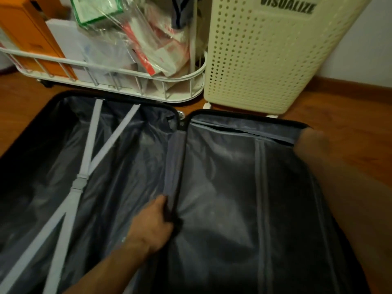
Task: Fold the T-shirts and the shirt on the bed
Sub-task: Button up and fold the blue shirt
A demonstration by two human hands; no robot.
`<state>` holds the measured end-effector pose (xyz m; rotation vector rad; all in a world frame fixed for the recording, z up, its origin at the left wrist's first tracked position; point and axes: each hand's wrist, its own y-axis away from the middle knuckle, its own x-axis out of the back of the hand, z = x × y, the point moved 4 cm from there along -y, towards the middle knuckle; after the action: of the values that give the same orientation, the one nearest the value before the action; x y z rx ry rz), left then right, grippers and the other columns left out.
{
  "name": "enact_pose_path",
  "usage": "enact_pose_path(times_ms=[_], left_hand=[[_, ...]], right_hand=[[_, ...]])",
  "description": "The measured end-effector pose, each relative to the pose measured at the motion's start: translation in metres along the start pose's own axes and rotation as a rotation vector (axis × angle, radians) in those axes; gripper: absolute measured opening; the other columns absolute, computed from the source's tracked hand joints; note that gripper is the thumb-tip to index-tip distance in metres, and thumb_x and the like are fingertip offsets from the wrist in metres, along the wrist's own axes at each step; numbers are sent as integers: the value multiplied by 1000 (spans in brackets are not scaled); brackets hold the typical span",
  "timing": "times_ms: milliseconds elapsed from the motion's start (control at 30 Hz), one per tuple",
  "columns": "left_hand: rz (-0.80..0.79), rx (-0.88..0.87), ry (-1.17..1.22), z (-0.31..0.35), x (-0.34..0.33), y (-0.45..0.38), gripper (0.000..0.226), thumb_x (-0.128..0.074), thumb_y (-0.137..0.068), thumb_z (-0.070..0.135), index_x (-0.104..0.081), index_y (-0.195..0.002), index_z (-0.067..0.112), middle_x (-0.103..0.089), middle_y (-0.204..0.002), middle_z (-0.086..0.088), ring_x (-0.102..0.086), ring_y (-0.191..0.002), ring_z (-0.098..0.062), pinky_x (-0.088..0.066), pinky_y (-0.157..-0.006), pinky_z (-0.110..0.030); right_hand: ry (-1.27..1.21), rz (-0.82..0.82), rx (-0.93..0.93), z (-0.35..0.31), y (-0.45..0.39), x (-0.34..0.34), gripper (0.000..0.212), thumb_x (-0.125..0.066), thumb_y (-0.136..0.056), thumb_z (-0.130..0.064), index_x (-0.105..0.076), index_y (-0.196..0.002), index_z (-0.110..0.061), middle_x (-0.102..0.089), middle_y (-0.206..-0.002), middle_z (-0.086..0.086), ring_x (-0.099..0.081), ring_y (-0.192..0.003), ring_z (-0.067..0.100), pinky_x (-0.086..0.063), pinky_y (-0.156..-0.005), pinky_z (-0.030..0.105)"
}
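No T-shirt, shirt or bed is in view. An open black suitcase (222, 187) with dark grey lining lies flat on the floor and fills the lower frame. Its left half has grey crossed straps (84, 166) joined by a buckle. My left hand (154, 221) grips the raised middle edge between the two halves, fingers curled over it. My right hand (314, 145) is blurred at the far right corner of the right half; its fingers cannot be made out.
A white wire cart (127, 79) stacked with an orange box (31, 39), papers and plastic bags stands just behind the suitcase. A cream perforated laundry basket (265, 60) stands to its right. Wooden floor (356, 128) shows at the right and far left.
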<state>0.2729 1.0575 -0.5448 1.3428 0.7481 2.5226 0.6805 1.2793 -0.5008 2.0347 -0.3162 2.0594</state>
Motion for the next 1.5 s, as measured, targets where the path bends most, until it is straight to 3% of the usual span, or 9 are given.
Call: enact_pose_path(times_ms=[300,533,633,833,967,1200,1333,1400,1500], left_hand=[[-165,-31,67,71,-52,-6,71,-72,-84,43,-31,-139,26,-40,-136,1,-53,-122,-24,-45,-105,-37],[145,54,110,133,-29,-79,88,-54,-97,21,4,-162,31,-14,-168,-9,-37,-145,-37,-32,-117,-47],[150,100,23,144,-31,-82,88,-46,-95,11,5,-160,42,-13,-169,-1,-38,-145,-35,-34,-115,-49],[70,113,155,132,-21,-85,96,-61,-89,6,-12,-157,53,-50,-152,-5,-57,-126,-25,-45,-102,-29],[31,83,469,114,-18,-84,99,-75,-83,3,-22,-156,44,-47,-143,16,-48,-127,-3,-39,-114,-31],[-90,36,473,131,-39,-72,85,-69,-90,10,-24,-161,21,-50,-149,1,-48,-132,-10,-31,-109,-16],[-197,-9,485,128,-31,-50,71,-60,-99,18,-24,-161,19,-44,-155,1,-47,-139,-17,-32,-115,-23],[-137,-49,433,100,-25,-21,51,-58,-99,17,-49,-149,18,-59,-144,-5,-57,-130,-21,-43,-113,-34],[215,-9,228,20,-8,52,32,-56,-89,13,-70,-116,20,-72,-115,-8,-65,-109,-28,-51,-96,-39]], right_hand=[[-155,-16,-136,62,-38,-16,32,-56,-92,-1,-59,-122,10,-58,-122,37,-56,-112,52,-48,-98,54],[-332,-40,-198,77,-75,-42,40,-37,-96,-20,-58,-122,2,-58,-126,29,-56,-114,46,-47,-102,51],[-377,15,-179,62,-85,-25,27,-55,-96,-11,-61,-118,3,-60,-122,28,-57,-113,46,-48,-95,49],[-349,-78,77,-47,-58,-19,21,-55,-95,-6,-63,-115,-5,-61,-122,22,-60,-112,43,-52,-87,46],[-496,-202,391,-167,-1,-20,24,-55,-93,-9,-64,-115,-12,-61,-121,18,-60,-111,39,-52,-89,40],[-577,-209,278,-182,4,-23,25,-54,-93,-11,-69,-110,-19,-65,-122,13,-62,-112,36,-52,-96,37],[-552,-235,255,-176,58,-42,50,-47,-103,-27,-38,-152,-22,-30,-160,9,-32,-143,34,-33,-114,43],[-475,-102,395,-188,116,-38,53,-49,-102,-36,-38,-151,-23,-20,-163,8,-23,-146,36,-27,-117,49],[-467,-113,733,-226,221,-42,38,-58,-92,-23,-63,-129,-13,-47,-145,18,-42,-132,43,-38,-110,49]])
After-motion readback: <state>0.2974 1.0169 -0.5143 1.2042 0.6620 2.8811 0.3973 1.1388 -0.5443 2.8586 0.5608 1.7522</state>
